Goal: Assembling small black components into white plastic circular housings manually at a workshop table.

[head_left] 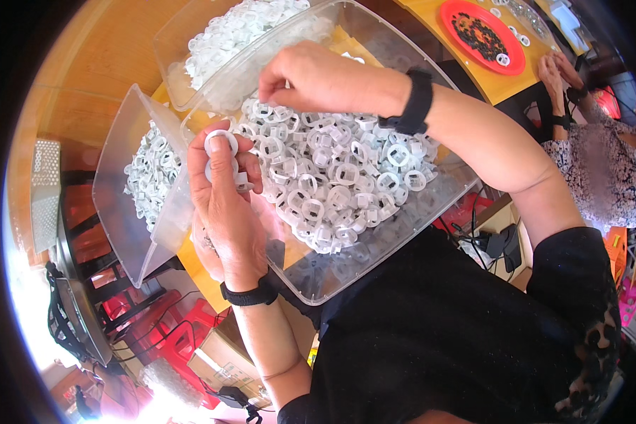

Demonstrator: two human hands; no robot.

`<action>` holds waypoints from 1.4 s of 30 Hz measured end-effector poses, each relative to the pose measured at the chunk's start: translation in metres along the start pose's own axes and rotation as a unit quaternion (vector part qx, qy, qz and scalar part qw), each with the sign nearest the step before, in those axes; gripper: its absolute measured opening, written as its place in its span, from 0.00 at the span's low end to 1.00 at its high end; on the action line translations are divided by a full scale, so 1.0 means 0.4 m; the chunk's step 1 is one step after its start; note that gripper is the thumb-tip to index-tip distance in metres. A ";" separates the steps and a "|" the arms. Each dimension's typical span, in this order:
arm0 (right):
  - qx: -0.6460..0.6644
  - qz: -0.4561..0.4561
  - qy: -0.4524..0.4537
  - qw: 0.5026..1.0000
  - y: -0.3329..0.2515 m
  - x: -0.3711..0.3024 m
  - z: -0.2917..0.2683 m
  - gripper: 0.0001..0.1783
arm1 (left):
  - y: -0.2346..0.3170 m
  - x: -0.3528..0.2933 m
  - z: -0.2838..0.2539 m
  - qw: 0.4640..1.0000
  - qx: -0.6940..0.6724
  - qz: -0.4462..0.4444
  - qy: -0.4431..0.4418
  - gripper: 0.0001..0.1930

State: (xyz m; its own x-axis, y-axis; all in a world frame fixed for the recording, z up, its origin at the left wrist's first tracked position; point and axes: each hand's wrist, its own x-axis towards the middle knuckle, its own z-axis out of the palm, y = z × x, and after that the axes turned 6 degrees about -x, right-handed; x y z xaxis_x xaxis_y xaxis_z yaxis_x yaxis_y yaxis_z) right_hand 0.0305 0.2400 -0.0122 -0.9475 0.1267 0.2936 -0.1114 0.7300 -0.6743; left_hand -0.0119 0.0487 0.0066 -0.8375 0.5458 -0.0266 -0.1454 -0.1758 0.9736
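Observation:
My left hand (227, 201) is closed around a few small white plastic ring parts (221, 143), with the thumb pressed on the uppermost. It hovers at the left side of a clear plastic bin (374, 277). A heap of white ring-shaped plastic parts (346, 173), some with a small dark square opening, fills much of that bin. Over the far part of the heap, my right hand (304, 76) is curled with thumb and fingertips together, its back toward me. Whatever its fingertips might hold is hidden.
Small pale parts fill a second clear bin (102, 185) at left, and white parts fill another (164, 42) behind. At far right, a red plate (454, 15) holds small black pieces. A co-worker's hands (555, 74) rest by that table's edge. Cardboard boxes and red stools stand below.

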 end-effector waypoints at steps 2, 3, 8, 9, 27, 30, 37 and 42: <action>-0.155 0.001 -0.016 0.988 0.036 -0.005 0.051 0.07 | -0.002 -0.001 -0.003 1.000 -0.008 0.000 0.007 0.12; -0.157 -0.011 -0.057 0.986 0.035 -0.013 0.056 0.08 | -0.004 -0.001 -0.011 1.000 -0.016 0.001 -0.009 0.12; -0.295 -0.097 -0.076 0.948 0.085 -0.043 0.111 0.05 | -0.002 0.005 -0.013 0.999 -0.011 0.000 -0.044 0.13; -0.321 -0.113 -0.075 0.937 0.083 -0.039 0.111 0.04 | 0.002 0.003 -0.004 0.999 -0.014 0.002 -0.034 0.13; 0.061 -0.224 0.026 0.972 -0.048 0.015 -0.048 0.09 | 0.019 -0.010 -0.002 0.999 0.006 -0.048 -0.011 0.10; 0.100 -0.132 0.006 0.986 -0.067 0.006 -0.049 0.11 | 0.014 -0.009 -0.008 0.999 -0.008 -0.046 -0.002 0.08; 0.123 -0.159 -0.048 0.978 -0.046 0.008 -0.047 0.19 | 0.015 -0.012 0.000 0.997 -0.053 -0.042 0.025 0.06; 0.140 -0.152 -0.049 0.977 -0.069 0.002 -0.031 0.20 | 0.010 -0.010 -0.011 0.998 -0.057 -0.029 0.004 0.05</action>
State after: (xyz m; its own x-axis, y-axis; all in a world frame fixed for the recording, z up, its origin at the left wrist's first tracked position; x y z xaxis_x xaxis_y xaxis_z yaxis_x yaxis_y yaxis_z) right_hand 0.0364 0.2283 0.0153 -0.8806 -0.1426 0.4520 -0.4567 0.5103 -0.7287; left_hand -0.0114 0.0422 0.0098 -0.8295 0.5521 -0.0843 -0.2523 -0.2357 0.9385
